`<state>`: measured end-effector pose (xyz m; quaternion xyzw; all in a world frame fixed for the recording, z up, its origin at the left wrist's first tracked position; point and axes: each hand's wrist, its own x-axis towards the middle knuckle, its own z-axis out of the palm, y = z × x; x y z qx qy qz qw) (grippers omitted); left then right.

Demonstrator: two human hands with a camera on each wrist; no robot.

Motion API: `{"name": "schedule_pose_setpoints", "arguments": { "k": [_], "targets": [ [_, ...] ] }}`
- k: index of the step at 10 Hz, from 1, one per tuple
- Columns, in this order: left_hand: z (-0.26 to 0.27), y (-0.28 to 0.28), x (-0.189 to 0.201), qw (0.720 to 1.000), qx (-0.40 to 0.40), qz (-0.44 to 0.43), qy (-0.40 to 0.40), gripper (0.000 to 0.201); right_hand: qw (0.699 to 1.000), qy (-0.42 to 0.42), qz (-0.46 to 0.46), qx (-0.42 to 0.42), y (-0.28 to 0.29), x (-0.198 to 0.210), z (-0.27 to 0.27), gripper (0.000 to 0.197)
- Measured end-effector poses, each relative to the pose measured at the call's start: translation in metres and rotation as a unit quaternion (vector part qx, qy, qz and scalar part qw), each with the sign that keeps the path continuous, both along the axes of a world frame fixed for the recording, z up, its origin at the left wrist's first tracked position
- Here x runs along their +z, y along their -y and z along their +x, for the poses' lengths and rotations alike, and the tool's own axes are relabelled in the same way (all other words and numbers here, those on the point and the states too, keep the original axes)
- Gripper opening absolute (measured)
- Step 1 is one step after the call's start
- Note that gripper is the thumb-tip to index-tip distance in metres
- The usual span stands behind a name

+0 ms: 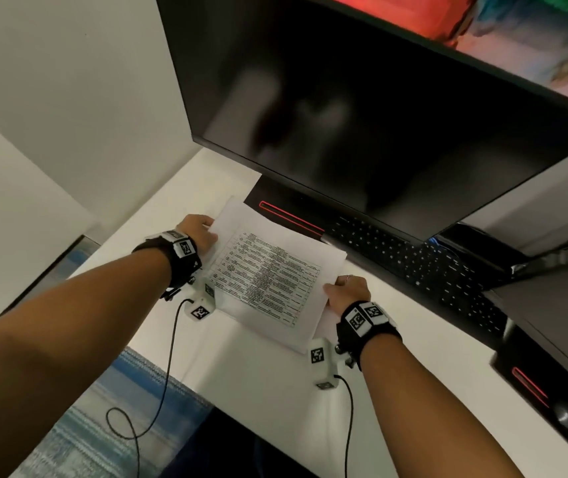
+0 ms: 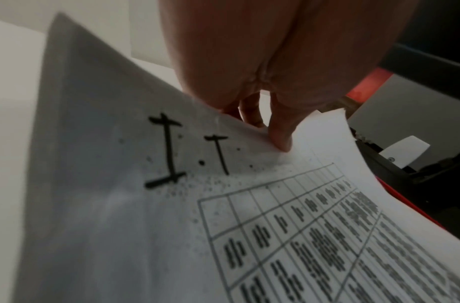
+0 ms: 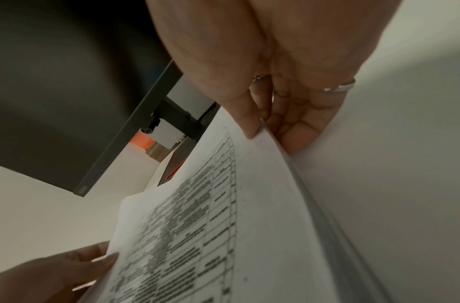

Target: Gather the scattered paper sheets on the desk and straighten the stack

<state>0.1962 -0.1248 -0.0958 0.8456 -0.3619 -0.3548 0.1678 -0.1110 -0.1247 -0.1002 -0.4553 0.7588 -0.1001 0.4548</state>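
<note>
A loose stack of white paper sheets (image 1: 268, 270) lies on the white desk (image 1: 265, 374), its top sheet printed with a table of text. The edges are uneven, with lower sheets sticking out at the far and right sides. My left hand (image 1: 199, 232) holds the stack's left edge, thumb on top (image 2: 280, 139) and fingers underneath. My right hand (image 1: 348, 291) pinches the right edge (image 3: 265, 133), thumb above and fingers below. The sheets (image 3: 197, 235) bow up slightly between both hands.
A large dark monitor (image 1: 361, 108) hangs over the far side of the desk. Under it sits a black keyboard (image 1: 430, 270) and a black stand with a red light strip (image 1: 289, 217). A wall (image 1: 68, 81) closes the left. Cables (image 1: 168, 357) trail from both wrists.
</note>
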Motion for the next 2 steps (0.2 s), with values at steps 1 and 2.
{"name": "schedule_pose_setpoints", "arguments": {
  "k": [1,2],
  "targets": [
    [0.001,-0.001,-0.006,1.0,-0.015,0.015,0.017,0.027,0.999,-0.026,0.002,0.04,0.002,-0.001,-0.001,0.011],
    [0.0,0.002,-0.005,0.996,-0.02,0.002,0.083,0.041,0.995,-0.093,-0.01,0.045,0.0,0.014,0.002,0.029]
  ]
}}
